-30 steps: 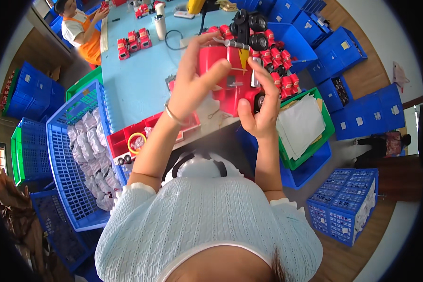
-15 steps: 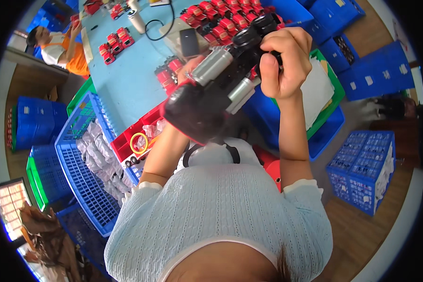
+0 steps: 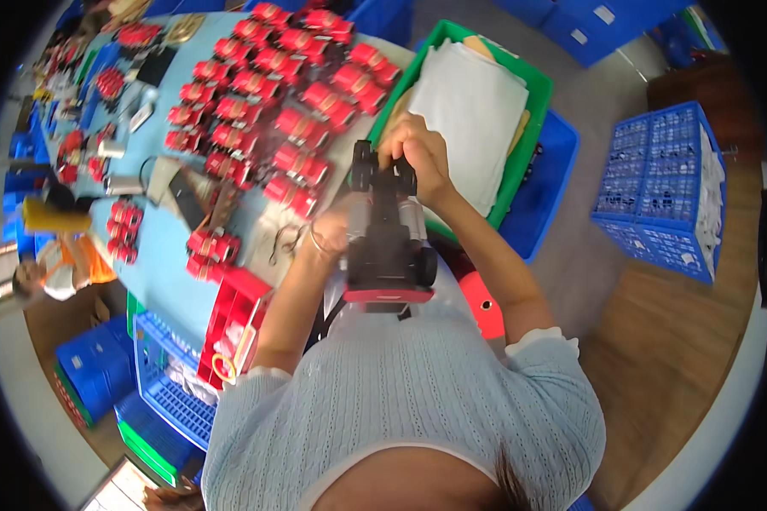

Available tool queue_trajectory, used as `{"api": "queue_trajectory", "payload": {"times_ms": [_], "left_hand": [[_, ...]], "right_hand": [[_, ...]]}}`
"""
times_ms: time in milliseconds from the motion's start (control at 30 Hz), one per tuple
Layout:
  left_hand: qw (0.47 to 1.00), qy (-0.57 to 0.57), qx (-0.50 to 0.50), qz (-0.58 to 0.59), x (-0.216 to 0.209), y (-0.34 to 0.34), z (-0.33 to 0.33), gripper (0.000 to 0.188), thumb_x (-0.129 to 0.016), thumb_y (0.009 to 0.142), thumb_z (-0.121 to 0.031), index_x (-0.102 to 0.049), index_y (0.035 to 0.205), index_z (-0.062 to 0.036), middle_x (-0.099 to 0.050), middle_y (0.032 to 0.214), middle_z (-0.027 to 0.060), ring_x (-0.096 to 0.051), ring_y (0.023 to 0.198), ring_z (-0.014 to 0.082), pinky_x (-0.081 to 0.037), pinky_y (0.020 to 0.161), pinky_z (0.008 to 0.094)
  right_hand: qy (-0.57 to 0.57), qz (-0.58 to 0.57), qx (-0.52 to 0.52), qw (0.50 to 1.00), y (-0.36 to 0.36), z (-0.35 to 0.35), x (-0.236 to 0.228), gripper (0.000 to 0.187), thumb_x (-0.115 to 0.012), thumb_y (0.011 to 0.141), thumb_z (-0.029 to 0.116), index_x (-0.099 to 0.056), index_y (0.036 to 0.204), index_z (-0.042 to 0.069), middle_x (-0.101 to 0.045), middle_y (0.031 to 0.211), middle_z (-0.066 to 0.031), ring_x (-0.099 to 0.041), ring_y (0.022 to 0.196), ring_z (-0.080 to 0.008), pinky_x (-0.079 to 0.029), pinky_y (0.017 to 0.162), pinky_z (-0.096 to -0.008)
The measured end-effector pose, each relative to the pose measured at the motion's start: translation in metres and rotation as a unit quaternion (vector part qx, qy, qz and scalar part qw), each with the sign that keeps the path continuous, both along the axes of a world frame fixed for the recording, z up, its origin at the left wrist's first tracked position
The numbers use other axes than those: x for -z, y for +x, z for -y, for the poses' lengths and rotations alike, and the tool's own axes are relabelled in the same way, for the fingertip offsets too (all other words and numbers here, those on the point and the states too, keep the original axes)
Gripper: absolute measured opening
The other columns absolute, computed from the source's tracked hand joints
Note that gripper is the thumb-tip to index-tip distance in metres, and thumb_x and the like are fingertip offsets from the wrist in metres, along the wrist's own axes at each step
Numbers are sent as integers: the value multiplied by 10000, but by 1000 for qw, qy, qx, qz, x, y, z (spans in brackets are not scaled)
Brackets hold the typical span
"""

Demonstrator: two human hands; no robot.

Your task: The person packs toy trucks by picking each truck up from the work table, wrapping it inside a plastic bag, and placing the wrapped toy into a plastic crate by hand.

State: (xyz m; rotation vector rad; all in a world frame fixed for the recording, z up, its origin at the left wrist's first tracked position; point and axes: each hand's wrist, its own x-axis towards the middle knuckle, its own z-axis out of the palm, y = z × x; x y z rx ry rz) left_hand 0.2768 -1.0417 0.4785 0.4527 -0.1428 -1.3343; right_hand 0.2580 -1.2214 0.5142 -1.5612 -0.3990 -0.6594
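A toy truck (image 3: 388, 255) is held in front of my chest, its black chassis and silver tanks facing me. Its red end points toward me, and black wheels show at both ends. My right hand (image 3: 419, 157) is closed around the far end, near the wheels. At the truck's left side, my left hand (image 3: 337, 226) grips it, somewhat blurred, with its fingers partly hidden behind the toy. Beyond my left forearm, red toy truck cabs (image 3: 213, 247) sit on the blue table (image 3: 166, 289).
Many more red cabs (image 3: 302, 128) stand in rows on the table. A green crate (image 3: 533, 111) with white sheets is at the right, above a blue bin (image 3: 558, 187). Left of me are a red tray (image 3: 247, 294) and a blue basket (image 3: 175, 409). Another person (image 3: 68, 264) is at far left.
The view has swung to the right. The truck has gone from a slanted pose to pointing straight away from me, and my right hand has come lower with it.
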Motion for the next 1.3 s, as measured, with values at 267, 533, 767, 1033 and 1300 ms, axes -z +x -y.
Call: {"api": "queue_trajectory", "payload": {"times_ms": [267,533,767,1033,1300], "left_hand": [[870,414,-60,263,175,12,124,549,-666,760,-76,-314,1174,8,-518,1019,105,-540,952,188,-469,823,309],[868,409,-174,220,228,-7,143,565,-694,725,-121,-347,1142,42,-462,1083,148,-480,1022,258,-416,881,368],[543,599,-169,564,148,-5,133,680,-699,678,-191,-340,1207,41,-391,1146,201,-378,1087,335,-295,944,427],[829,328,-124,436,54,3,183,432,-540,829,-130,-409,1204,41,-517,1123,137,-489,1074,214,-365,939,360],[832,544,-57,94,210,-42,115,319,-582,790,-184,-560,1016,39,-568,878,91,-537,760,182,-441,648,341]], "right_hand": [[-231,-242,443,832,36,235,244,446,-565,796,115,-406,1188,-24,-421,1252,-192,-373,1184,-331,-279,1003,-413],[-362,-376,437,732,42,247,301,526,-490,834,77,-292,1310,-30,-311,1387,-174,-260,1306,-300,-221,1050,-454],[-351,-205,213,888,25,200,257,541,-416,782,-56,-377,1310,53,-398,1352,-117,-365,1261,-243,-251,1045,-442],[-230,-226,-306,896,-98,73,173,410,-453,890,212,-418,1252,23,-449,1241,-167,-425,1176,-296,-307,1003,-408],[-351,-453,-50,818,-11,115,102,586,-652,749,200,-405,1246,10,-477,1200,-215,-494,1071,-343,-412,900,-395]]}}
